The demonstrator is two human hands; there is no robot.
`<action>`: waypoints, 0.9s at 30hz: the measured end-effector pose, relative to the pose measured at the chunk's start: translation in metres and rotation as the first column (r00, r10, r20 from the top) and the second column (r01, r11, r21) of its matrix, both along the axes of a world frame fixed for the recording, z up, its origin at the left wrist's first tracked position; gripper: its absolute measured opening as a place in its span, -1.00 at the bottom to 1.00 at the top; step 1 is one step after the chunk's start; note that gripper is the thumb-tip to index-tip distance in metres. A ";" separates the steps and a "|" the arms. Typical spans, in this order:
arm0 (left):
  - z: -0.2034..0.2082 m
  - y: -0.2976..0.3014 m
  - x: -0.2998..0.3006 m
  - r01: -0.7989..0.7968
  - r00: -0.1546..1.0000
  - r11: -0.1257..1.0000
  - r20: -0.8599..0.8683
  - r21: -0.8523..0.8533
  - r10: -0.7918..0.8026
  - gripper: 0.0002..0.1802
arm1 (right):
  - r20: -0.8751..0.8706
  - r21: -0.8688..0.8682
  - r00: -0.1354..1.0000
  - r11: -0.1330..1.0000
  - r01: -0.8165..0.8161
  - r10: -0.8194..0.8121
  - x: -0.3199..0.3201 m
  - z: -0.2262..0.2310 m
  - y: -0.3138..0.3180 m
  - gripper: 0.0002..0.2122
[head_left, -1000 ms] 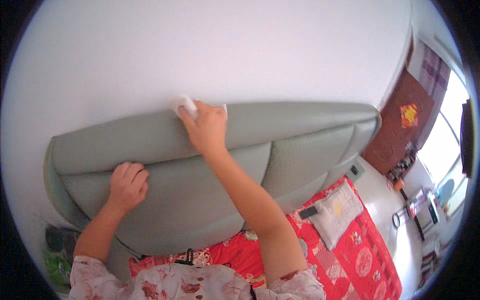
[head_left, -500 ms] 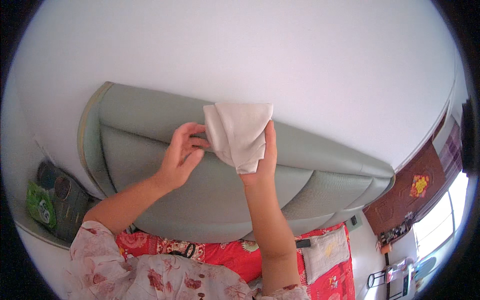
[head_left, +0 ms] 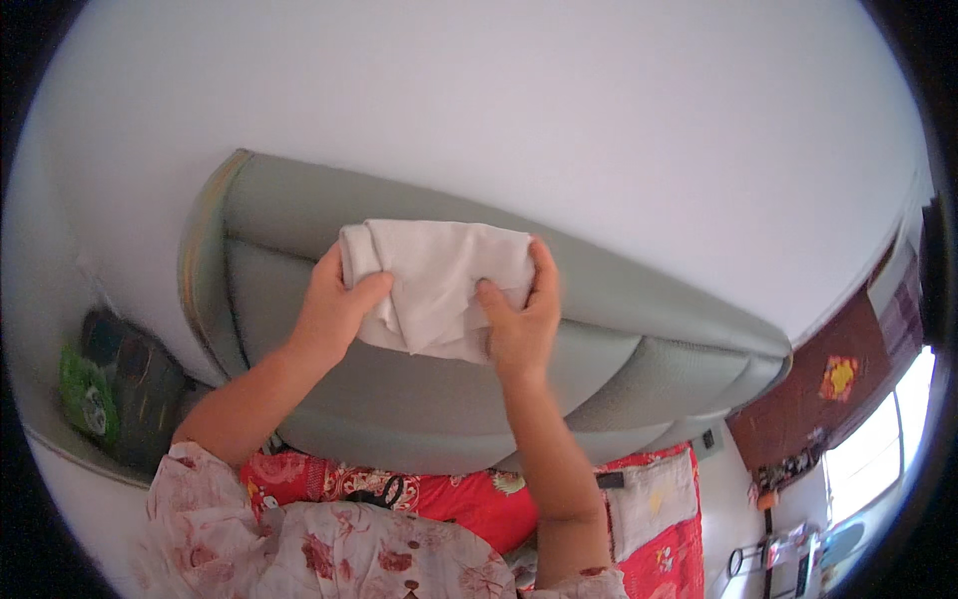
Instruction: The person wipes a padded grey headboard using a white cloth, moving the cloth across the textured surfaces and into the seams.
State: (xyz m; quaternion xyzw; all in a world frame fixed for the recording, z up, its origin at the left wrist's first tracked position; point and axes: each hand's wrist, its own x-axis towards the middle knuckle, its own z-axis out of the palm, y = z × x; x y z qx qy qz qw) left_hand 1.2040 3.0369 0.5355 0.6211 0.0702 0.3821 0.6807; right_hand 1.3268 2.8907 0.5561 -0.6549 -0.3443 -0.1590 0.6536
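Note:
A folded off-white cloth (head_left: 439,275) is held up between my two hands, in front of the green padded headboard. My left hand (head_left: 337,299) grips its left end, thumb on the near face and fingers behind. At the other end, my right hand (head_left: 526,309) clasps the cloth the same way, with its thumb pressed on the front. Several layers show at the left side, and a loose corner hangs down at the bottom middle. The fingers behind the cloth are partly hidden.
The green headboard (head_left: 419,399) stands against a white wall (head_left: 559,110). Below lies a bed with red patterned bedding (head_left: 469,509) and a pale pillow-like piece (head_left: 654,504). Dark and green bags (head_left: 135,399) sit at the left. A brown door (head_left: 798,399) and a bright window are at the right.
My left hand has closed on the cloth's left end, where before it was open beside it. The cloth is now spread wider between both hands, and my right thumb lies on its front.

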 end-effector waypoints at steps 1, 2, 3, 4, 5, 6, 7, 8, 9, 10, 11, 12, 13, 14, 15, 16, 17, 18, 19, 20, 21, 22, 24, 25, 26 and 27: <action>-0.002 -0.007 0.004 -0.045 0.999 0.992 -0.020 0.119 0.047 -0.53 | 0.136 -0.109 0.991 0.994 0.013 0.002 -0.003 0.003 -0.005 -0.55; -0.002 -0.015 0.005 -0.115 0.992 0.954 -0.021 0.275 0.126 -0.54 | 0.273 -0.210 0.962 0.976 0.063 -0.003 -0.007 0.008 -0.012 -0.58; -0.004 -0.022 0.003 -0.182 0.980 0.888 0.001 0.422 0.200 -0.54 | 0.326 -0.169 0.942 0.985 -0.027 0.082 -0.011 0.004 -0.012 -0.59; -0.002 -0.029 0.004 -0.243 0.964 0.795 0.049 0.556 0.260 -0.55 | 0.389 -0.133 0.909 0.985 -0.107 0.152 -0.015 0.001 -0.010 -0.60; -0.004 -0.038 0.009 -0.174 0.985 0.873 0.087 0.457 0.150 -0.51 | 0.386 -0.137 0.897 0.975 -0.176 0.216 -0.020 -0.001 -0.010 -0.59; -0.005 -0.041 0.009 -0.110 0.990 0.926 0.117 0.361 0.072 -0.46 | 0.376 -0.130 0.875 0.953 -0.275 0.304 -0.026 -0.001 -0.005 -0.59; -0.007 -0.049 0.017 -0.009 0.989 0.969 0.148 0.246 -0.028 -0.42 | 0.311 -0.066 0.897 0.949 -0.309 0.314 -0.027 -0.004 -0.010 -0.59; -0.007 -0.052 0.019 0.119 0.982 0.954 0.106 0.275 -0.154 -0.38 | 0.250 0.005 0.904 0.933 -0.359 0.346 -0.030 -0.006 -0.013 -0.59; -0.006 -0.053 0.021 0.242 0.960 0.923 0.062 0.298 -0.272 -0.32 | 0.195 0.082 0.902 0.910 -0.406 0.385 -0.030 -0.009 -0.019 -0.59; -0.005 -0.055 0.022 0.339 0.930 0.886 0.026 0.316 -0.365 -0.27 | 0.188 0.069 0.923 0.933 -0.354 0.336 -0.026 -0.011 -0.025 -0.59; -0.005 -0.060 0.025 0.372 0.911 0.859 0.038 0.352 -0.410 -0.28 | 0.180 0.056 0.940 0.951 -0.304 0.290 -0.021 -0.015 -0.030 -0.58; -0.005 -0.065 0.028 0.398 0.892 0.832 0.048 0.387 -0.449 -0.29 | 0.173 0.042 0.953 0.965 -0.258 0.247 -0.015 -0.019 -0.033 -0.58; -0.004 -0.073 0.032 0.425 0.869 0.802 0.060 0.421 -0.492 -0.30 | 0.126 0.058 0.967 0.972 -0.230 0.221 -0.003 -0.025 -0.041 -0.59; -0.001 -0.082 0.031 0.398 0.872 0.804 0.091 0.441 -0.481 -0.34 | 0.084 0.076 0.976 0.975 -0.207 0.201 0.009 -0.029 -0.049 -0.59; -0.001 -0.080 0.032 0.216 0.904 0.696 0.129 0.685 -0.407 -0.37 | 0.041 0.094 0.982 0.978 -0.187 0.184 0.020 -0.031 -0.057 -0.60; -0.004 -0.071 0.035 0.010 0.924 0.511 0.188 0.859 -0.333 -0.40 | 0.164 0.067 0.986 0.996 -0.055 0.043 0.032 -0.022 -0.070 -0.61; -0.006 -0.063 0.039 -0.191 0.926 0.268 0.264 0.944 -0.270 -0.44 | 0.284 0.056 0.955 0.996 0.076 -0.089 0.052 -0.010 -0.085 -0.61; 0.001 -0.064 0.042 -0.268 0.905 0.159 0.305 0.950 -0.298 -0.54 | 0.359 0.099 0.903 0.971 0.217 -0.238 0.080 -0.002 -0.108 -0.62; -0.003 -0.058 0.043 -0.201 0.953 0.150 0.228 0.968 -0.198 -0.56 | 0.383 0.034 0.850 0.925 0.379 -0.362 0.101 0.013 -0.135 -0.61; -0.014 -0.044 0.040 -0.131 0.986 0.148 0.145 0.980 -0.086 -0.57 | 0.595 0.051 0.617 0.790 0.611 -0.515 0.127 0.029 -0.155 -0.61; -0.023 -0.031 0.034 -0.066 0.998 0.154 0.063 0.986 0.029 -0.58 | 0.615 0.026 0.570 0.737 0.676 -0.545 0.153 0.040 -0.173 -0.61; -0.034 -0.021 0.034 -0.142 0.988 0.101 0.135 0.985 0.079 -0.62 | 0.635 0.007 0.513 0.668 0.744 -0.578 0.179 0.043 -0.191 -0.61; -0.044 -0.004 0.040 -0.289 0.943 -0.039 0.292 0.956 0.161 -0.71 | 0.605 -0.298 0.598 0.547 0.782 -0.526 0.226 0.034 -0.215 -0.66; -0.041 -0.008 0.044 -0.292 0.939 -0.050 0.296 0.955 0.173 -0.73 | 0.572 -0.454 0.651 0.468 0.758 -0.499 0.243 0.029 -0.219 -0.68; -0.037 -0.018 0.046 -0.297 0.935 -0.056 0.302 0.953 0.188 -0.74 | 0.501 -0.526 0.715 0.485 0.699 -0.487 0.246 0.035 -0.218 -0.67; -0.035 -0.022 0.050 -0.302 0.929 -0.061 0.308 0.951 0.202 -0.76 | 0.424 -0.592 0.771 0.499 0.633 -0.474 0.249 0.041 -0.217 -0.65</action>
